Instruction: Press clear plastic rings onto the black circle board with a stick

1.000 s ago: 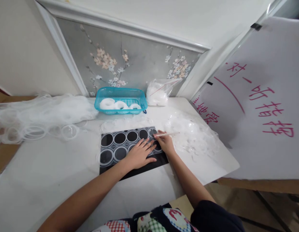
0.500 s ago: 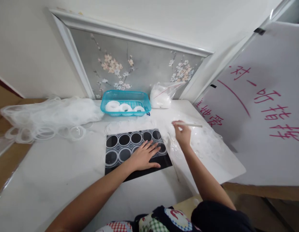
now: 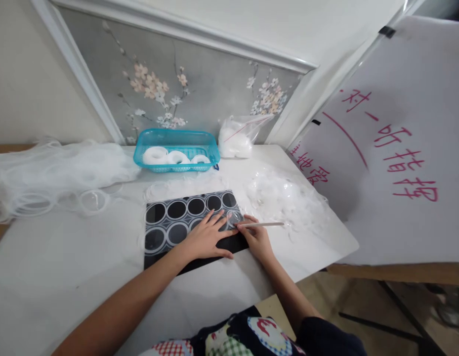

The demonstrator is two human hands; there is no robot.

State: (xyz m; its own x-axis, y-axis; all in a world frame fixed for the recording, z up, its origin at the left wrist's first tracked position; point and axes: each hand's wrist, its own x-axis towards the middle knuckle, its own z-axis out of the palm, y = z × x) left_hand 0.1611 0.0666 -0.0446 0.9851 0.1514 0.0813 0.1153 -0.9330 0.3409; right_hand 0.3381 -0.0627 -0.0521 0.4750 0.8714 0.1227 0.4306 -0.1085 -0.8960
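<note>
My left hand (image 3: 207,238) lies flat with fingers spread on a black sheet (image 3: 160,260) printed with rows of pale rings. At the sheet's right edge my right hand (image 3: 256,240) pinches a thin white stick (image 3: 264,224), which points to the right. Just beyond its fingertips a clear ring (image 3: 234,217) rests over a printed circle in the lower row. Whether my right fingers touch that ring cannot be made out. Part of the lower row is hidden under my left hand.
Behind the sheet stands a blue basket (image 3: 175,134) with white rings inside, beside a clear bag (image 3: 236,141) of white material. Piles of translucent rings lie left (image 3: 69,165) and right (image 3: 288,198). A whiteboard (image 3: 407,123) rises at the right.
My right hand has come down and left from the translucent pile to the sheet's right edge, still holding the stick. A clear ring now shows there. The view has shifted; my left hand stays on the sheet.
</note>
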